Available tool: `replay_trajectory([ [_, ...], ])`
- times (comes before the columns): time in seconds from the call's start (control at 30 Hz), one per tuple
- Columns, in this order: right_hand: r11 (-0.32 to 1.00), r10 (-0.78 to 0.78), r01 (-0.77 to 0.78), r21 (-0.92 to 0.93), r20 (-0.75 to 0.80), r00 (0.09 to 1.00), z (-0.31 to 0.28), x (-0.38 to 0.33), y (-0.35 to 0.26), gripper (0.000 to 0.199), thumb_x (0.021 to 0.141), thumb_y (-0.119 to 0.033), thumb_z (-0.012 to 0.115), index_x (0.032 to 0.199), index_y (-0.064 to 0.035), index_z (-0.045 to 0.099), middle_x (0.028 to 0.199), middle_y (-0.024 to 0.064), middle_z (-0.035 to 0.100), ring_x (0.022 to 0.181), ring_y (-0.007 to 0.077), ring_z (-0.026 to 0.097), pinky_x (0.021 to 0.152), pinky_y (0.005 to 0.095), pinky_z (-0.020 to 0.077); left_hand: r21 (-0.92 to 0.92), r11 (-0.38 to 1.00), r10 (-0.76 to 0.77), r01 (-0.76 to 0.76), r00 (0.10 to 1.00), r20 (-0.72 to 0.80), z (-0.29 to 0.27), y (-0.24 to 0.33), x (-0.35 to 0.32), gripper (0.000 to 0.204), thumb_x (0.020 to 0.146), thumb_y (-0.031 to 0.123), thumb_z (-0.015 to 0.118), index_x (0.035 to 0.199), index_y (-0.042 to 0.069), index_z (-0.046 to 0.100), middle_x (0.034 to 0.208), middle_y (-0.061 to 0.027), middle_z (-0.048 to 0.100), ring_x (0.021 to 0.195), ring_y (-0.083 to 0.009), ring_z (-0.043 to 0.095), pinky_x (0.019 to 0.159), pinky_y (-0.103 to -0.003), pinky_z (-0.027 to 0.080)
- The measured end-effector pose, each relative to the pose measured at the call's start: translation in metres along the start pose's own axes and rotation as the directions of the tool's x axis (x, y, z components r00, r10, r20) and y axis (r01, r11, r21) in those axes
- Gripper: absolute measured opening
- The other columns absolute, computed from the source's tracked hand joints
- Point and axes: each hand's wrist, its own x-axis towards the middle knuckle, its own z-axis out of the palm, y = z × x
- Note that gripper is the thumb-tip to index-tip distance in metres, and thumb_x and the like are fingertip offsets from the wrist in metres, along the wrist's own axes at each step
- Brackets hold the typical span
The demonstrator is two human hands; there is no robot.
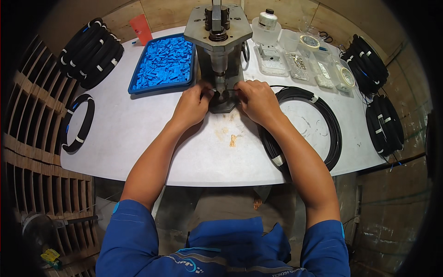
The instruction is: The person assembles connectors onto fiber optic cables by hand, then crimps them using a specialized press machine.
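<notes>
Both hands at the base of the small metal press (218,51), middle far part of the white bench (138,134); left hand (191,105) curled in, fingertips pinched at the press die; right hand (259,99) likewise curled, fingers closed toward the same spot; something small sits between them under the ram, likely a cable end with a blue piece, but it is hidden by fingers so cannot tell exactly what each hand grips; black cable coil (308,123) lies on the bench just right of the right hand, one strand running from it toward the press, so this looks like the coil being worked; blue tray (162,63) full of small blue plastic pieces sits left of the press, still heaped, so plenty of stock left; clear plastic boxes (295,64) with small metal parts, a white bottle (267,19) and tape rolls (309,41) far right of the press; bundles of black coils (91,51) far left, one single coil (78,122) at the left edge, more coil bundles (376,92) off the right edge; cannot tell which bundles are finished and which wait; judged progress: mid-cycle, piece being seated in the press, pressing not yet visibly done; many coils and blue pieces remain
</notes>
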Motion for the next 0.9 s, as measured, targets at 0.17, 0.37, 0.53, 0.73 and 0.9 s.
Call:
replay_trajectory([
  [0.17,1.0,-0.006,0.006,0.007,-0.016,1.0,0.0001,-0.0003,0.0,0.009,0.081,-0.007,0.069,0.088,-0.0077,0.063,0.078,0.0107,0.067,0.078,0.0338,0.067,0.074,0.0444,0.05,0.006,1.0,-0.001,0.001,1.0,-0.002,0.0014,-0.002,0.0003,0.022,0.096,0.013,0.061,0.111,-0.002,0.066,0.101,-0.027,0.072,0.099,-0.0439,0.07,0.087,-0.046,0.053],
  [0.37,1.0,0.003,-0.003,0.025,0.021,1.0,-0.0014,-0.0003,0.0012,0.027,0.075,-0.006,0.074,0.1,-0.0089,0.067,0.079,0.011,0.066,0.079,0.0339,0.065,0.075,0.0445,0.0508,-0.033,0.999,0.003,-0.003,1.0,0.001,0.0016,-0.002,0.0003,0.022,0.096,0.013,0.061,0.111,-0.002,0.066,0.101,-0.0265,0.072,0.098,-0.0431,0.07,0.087,-0.045,0.053],
  [0.53,0.999,-0.027,0.027,0.024,-0.004,1.0,-0.002,-0.0015,0.0013,0.033,0.07,-0.003,0.075,0.101,-0.0102,0.067,0.08,0.0083,0.065,0.08,0.032,0.065,0.074,0.0435,0.0508,0.013,1.0,-0.018,0.018,1.0,-0.008,0.0014,-0.0008,0.0007,0.022,0.097,0.013,0.061,0.113,0.0,0.067,0.102,-0.0255,0.072,0.099,-0.0424,0.07,0.087,-0.045,0.053],
  [0.73,0.999,-0.018,0.018,0.028,-0.004,1.0,-0.0024,-0.0031,0.0016,0.037,0.069,-0.002,0.075,0.104,-0.0116,0.07,0.082,0.0072,0.065,0.082,0.0316,0.065,0.076,0.0434,0.0514,0.005,1.0,-0.025,0.025,0.999,-0.025,0.003,0.0002,0.001,0.022,0.097,0.013,0.06,0.113,0.0,0.068,0.101,-0.0246,0.073,0.099,-0.0415,0.071,0.087,-0.045,0.054],
  [0.9,1.0,0.007,-0.007,0.012,0.003,1.0,-0.003,-0.0021,-0.0003,0.038,0.069,-0.002,0.075,0.105,-0.0124,0.071,0.084,0.0071,0.066,0.085,0.0311,0.065,0.078,0.0429,0.052,-0.001,1.0,-0.02,0.02,0.999,-0.037,0.0056,-0.0044,0.0029,0.021,0.097,0.013,0.061,0.112,0.0,0.067,0.1,-0.0229,0.072,0.096,-0.0385,0.071,0.087,-0.042,0.054],
])
